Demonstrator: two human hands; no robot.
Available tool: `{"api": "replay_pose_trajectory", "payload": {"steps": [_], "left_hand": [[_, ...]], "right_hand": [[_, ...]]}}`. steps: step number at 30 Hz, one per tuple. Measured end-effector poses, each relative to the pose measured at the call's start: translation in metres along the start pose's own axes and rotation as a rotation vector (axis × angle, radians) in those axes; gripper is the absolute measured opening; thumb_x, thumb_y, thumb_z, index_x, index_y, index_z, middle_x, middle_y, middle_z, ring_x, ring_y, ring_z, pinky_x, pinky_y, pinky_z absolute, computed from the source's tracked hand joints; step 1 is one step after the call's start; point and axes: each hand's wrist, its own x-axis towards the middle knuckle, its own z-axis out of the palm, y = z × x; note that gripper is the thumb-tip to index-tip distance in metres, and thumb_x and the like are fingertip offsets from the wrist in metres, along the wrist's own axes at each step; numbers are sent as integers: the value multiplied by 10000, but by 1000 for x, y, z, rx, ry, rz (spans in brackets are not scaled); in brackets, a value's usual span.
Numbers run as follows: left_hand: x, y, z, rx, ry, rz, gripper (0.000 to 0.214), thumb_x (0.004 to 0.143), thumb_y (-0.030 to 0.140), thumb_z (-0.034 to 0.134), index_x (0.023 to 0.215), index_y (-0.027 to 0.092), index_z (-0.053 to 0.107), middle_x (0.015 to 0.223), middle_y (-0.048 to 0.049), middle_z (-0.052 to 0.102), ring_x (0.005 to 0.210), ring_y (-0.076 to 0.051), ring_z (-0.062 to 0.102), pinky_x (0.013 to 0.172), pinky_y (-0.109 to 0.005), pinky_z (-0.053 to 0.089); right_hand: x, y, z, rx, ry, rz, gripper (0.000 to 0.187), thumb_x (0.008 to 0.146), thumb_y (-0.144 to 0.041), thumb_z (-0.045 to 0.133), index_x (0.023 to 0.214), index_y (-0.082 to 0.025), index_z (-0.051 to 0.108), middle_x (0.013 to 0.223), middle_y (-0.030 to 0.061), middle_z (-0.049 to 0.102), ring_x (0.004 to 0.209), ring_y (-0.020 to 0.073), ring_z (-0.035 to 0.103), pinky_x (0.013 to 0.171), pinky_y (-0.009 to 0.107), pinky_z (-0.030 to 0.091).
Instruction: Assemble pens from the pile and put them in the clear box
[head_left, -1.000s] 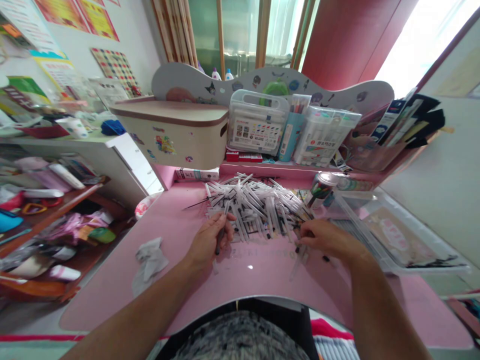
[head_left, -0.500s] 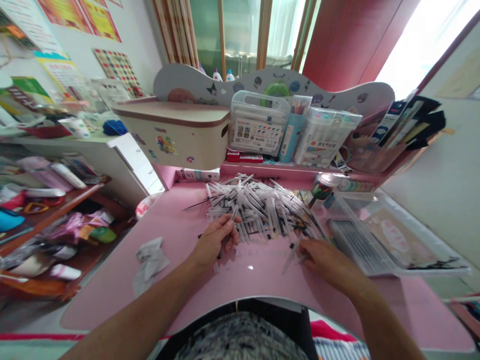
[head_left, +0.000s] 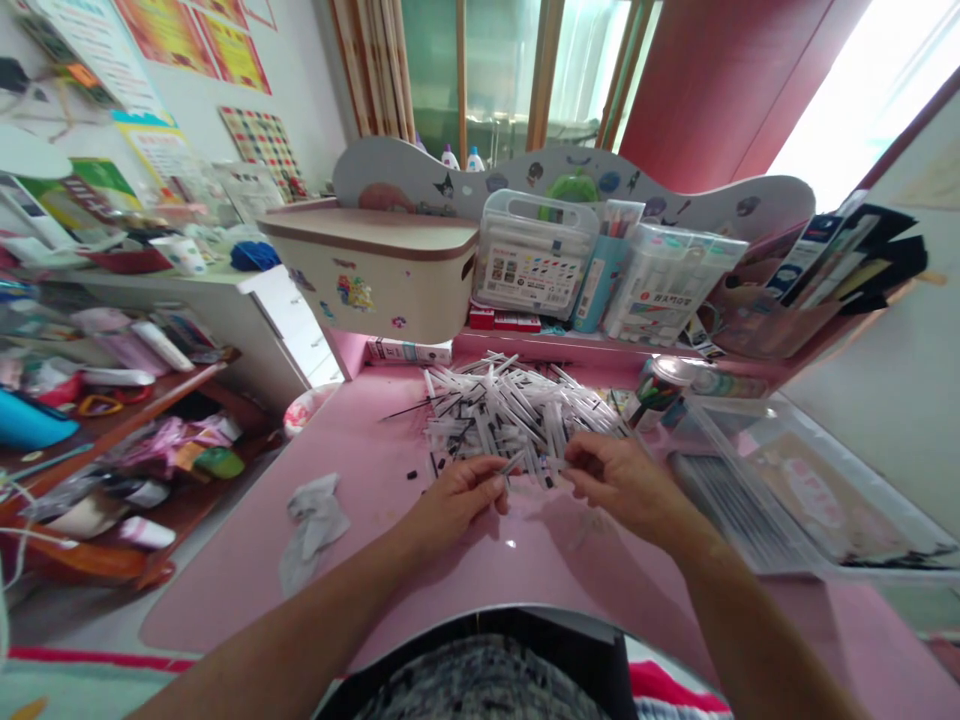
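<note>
A heap of clear and white pen barrels (head_left: pixel 517 405), mixed with thin black pieces, covers the back middle of the pink desk (head_left: pixel 360 420). My left hand (head_left: pixel 469 492) is closed at the heap's front edge, a clear pen barrel (head_left: pixel 514 463) pinched between thumb and fingers and pointing up to the right. Facing it from the right, my right hand (head_left: pixel 619 482) has its thumb and fingers drawn together. A small pale piece seems to be at its fingertips, too blurred to name. One small black cap (head_left: pixel 412 475) lies left of the heap.
On the right sits an open clear plastic case (head_left: pixel 750 500) with rows of dark slim pieces; a jar of pens (head_left: pixel 664 385) stands behind it. A crumpled white tissue (head_left: pixel 315 515) lies left. The shelf above holds a cream bin (head_left: pixel 375 270) and marker cases (head_left: pixel 536 260).
My right hand has moved left and up from the desk beside the heap, close to my left hand. The left hand has shifted slightly right, still with a barrel. The view has turned slightly left.
</note>
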Motion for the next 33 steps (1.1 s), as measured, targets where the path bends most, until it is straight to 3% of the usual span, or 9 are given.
{"api": "replay_pose_trajectory", "payload": {"steps": [5,12,19,25,33], "left_hand": [[-1,1,-3,232,-6,81,316,880,387,600,1050,149,718,679,19,556,516,-74,416,483,-195,311],[-3,12,-5,733,-71,203,338,927,300,473,1074,176,751,725,0,634,650,-135,520,639,-242,399],[-6,17,-3,789,-14,249,357,943,283,446,1114,193,746,790,-6,701,720,-159,588,701,-250,437],[-5,17,-4,893,-44,272,354,934,237,462,1142,203,746,925,-30,752,867,-195,647,801,-268,452],[-7,20,-5,906,-44,290,361,940,203,450,1157,229,738,915,-9,757,843,-181,656,789,-257,457]], "right_hand": [[15,-2,19,-80,50,-60,77,812,-151,577,750,-186,605,623,-17,616,576,123,541,572,230,350],[12,6,30,31,54,-119,78,799,-130,560,782,-187,610,696,-4,639,629,134,580,607,231,403],[10,13,22,-144,92,-145,107,777,-85,551,729,-176,581,653,-8,595,608,130,536,598,239,359],[10,16,31,-187,90,-231,123,780,-63,528,734,-170,571,694,8,579,648,134,521,620,247,342],[6,15,30,56,59,-176,111,807,-140,523,850,-173,620,765,18,616,665,135,541,629,244,394]]}}
